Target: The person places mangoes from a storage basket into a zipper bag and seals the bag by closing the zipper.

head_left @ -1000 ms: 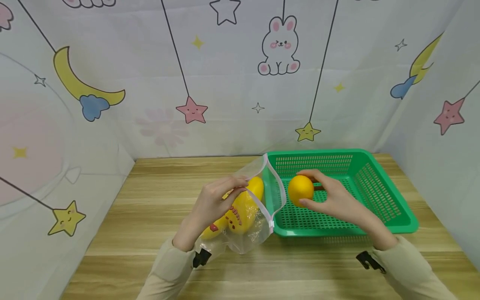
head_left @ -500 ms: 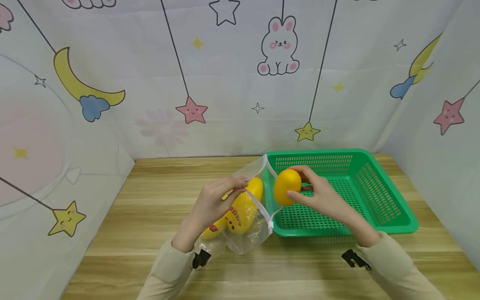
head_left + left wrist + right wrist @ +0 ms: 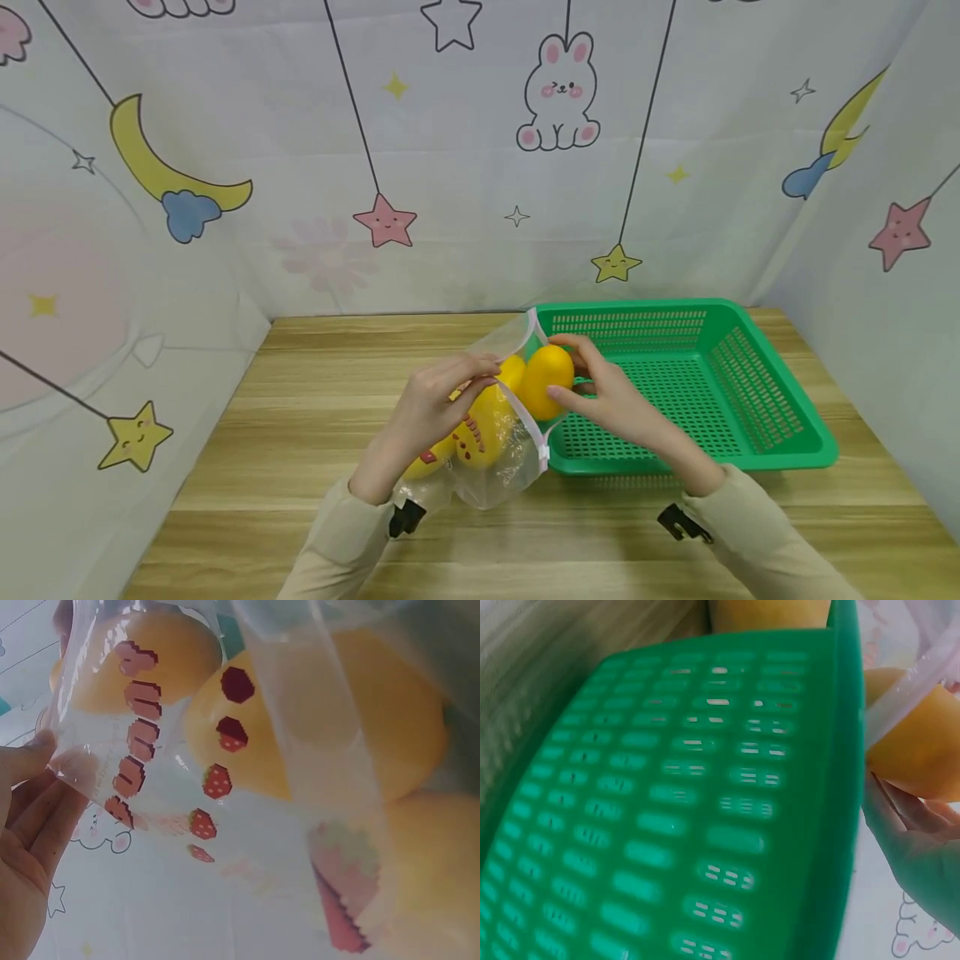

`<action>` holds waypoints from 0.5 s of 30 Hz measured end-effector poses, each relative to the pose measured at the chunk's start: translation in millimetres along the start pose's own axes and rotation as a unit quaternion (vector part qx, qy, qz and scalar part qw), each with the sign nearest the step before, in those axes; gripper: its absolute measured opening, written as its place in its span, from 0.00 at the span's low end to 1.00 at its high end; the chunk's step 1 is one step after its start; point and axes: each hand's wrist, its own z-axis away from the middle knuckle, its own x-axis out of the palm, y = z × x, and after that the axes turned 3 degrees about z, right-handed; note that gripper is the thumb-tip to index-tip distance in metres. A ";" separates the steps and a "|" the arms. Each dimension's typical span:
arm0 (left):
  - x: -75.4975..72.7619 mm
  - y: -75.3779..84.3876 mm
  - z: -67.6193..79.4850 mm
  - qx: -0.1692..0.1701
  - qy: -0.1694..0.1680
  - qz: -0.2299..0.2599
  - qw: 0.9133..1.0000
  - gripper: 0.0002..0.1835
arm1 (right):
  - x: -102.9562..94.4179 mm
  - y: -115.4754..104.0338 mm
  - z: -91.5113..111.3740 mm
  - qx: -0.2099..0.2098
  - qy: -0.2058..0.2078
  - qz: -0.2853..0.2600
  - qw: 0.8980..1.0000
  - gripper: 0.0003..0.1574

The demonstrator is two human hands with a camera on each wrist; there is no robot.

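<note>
My left hand (image 3: pixel 442 400) pinches the edge of a clear zip bag (image 3: pixel 487 487), whose mouth gapes toward the right. Red lettering and strawberries are printed on the bag, and yellow mangoes (image 3: pixel 480 437) show through it. In the left wrist view the thumb and fingers (image 3: pixel 30 817) of that hand meet at the plastic. My right hand (image 3: pixel 611 404) grips a smooth orange-yellow mango (image 3: pixel 546 379) at the bag's mouth, beside the mangoes inside. From the right wrist, the held mango (image 3: pixel 919 742) appears partly behind the bag's pale zip strip.
Against the bag's right side stands a green slotted basket (image 3: pixel 802 442), its left rim behind the bag opening and its bottom bare. Both rest on a wood-grain table (image 3: pixel 315 367). A white printed curtain (image 3: pixel 450 167) closes off the back and sides.
My right hand has carried the mango leftward from over the basket into the mouth of the bag. The left hand and the bag have stayed nearly still.
</note>
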 end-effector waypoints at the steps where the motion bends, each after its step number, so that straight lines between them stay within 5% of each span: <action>1: 0.4 0.0 0.1 0.000 0.001 0.000 1.000 0.09 | 1.5 -0.1 -0.5 -0.002 -0.003 -0.008 1.000 0.37; 15: 6.8 1.8 -2.8 -0.010 0.001 0.000 1.000 0.06 | 11.8 0.2 -4.7 0.028 -0.011 -0.017 0.999 0.32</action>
